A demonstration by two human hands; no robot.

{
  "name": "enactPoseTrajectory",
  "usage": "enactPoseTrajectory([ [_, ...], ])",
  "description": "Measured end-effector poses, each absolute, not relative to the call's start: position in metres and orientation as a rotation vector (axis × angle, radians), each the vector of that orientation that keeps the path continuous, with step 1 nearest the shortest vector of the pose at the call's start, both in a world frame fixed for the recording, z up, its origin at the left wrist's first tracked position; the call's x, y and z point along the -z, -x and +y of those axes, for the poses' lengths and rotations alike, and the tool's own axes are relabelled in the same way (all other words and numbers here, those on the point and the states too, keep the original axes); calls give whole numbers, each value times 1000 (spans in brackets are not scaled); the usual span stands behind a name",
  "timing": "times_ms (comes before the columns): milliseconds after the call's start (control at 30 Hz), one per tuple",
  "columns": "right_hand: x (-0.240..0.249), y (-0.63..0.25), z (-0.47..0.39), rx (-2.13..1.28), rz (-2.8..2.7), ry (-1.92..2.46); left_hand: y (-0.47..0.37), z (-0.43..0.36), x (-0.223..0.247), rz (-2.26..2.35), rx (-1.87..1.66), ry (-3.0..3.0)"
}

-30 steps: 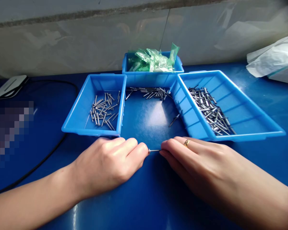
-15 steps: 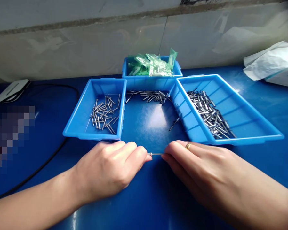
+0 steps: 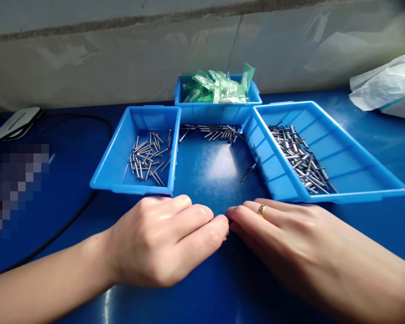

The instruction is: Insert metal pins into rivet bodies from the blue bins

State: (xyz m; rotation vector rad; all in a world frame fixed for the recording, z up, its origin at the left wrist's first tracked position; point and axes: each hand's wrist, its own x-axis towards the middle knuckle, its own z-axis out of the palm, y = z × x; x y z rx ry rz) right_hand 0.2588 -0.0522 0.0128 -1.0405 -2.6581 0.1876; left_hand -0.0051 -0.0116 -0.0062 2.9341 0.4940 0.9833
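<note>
My left hand [image 3: 168, 240] is closed, its fingertips meeting those of my right hand [image 3: 283, 243] just in front of the bins. What the pinched fingers hold is hidden now. A ring shows on my right hand. Screws [image 3: 148, 157] lie in the left blue bin [image 3: 104, 166]. The right blue bin [image 3: 361, 173] holds a heap of rivets [image 3: 303, 157]. More rivets [image 3: 219, 132] lie on the blue table [image 3: 202, 180] between the bins, with one [image 3: 249, 172] beside the right bin.
Behind stands a third blue bin [image 3: 216, 110] with green plastic packets [image 3: 222, 87]. A white device [image 3: 16, 123] and a black cable [image 3: 67, 220] are at the left. White crumpled wrapping [image 3: 384, 83] lies at the back right, before a wall [image 3: 121, 63].
The thin metal pin visible between my hands is now hidden. My left hand has moved right, and its fingertips now meet my right hand's. The view has shifted slightly.
</note>
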Motion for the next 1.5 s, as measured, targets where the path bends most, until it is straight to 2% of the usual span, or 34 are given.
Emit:
enactPoseTrajectory([
  [200,-17,-261,-51,-173,-2643,941,5,-10,8,436,-1052,-2833],
  [433,-12,-264,-52,-110,-2710,927,2,-10,-5,296,-900,-2916],
  [533,-11,-262,-55,-56,-2708,915,2,-10,-1,391,-926,-2940],
  [867,-14,-260,-54,-218,-2651,871,5,-10,-2,439,-785,-3075],
  [1500,-15,-255,-53,-30,-2635,990,4,-12,-4,543,-760,-3076],
])
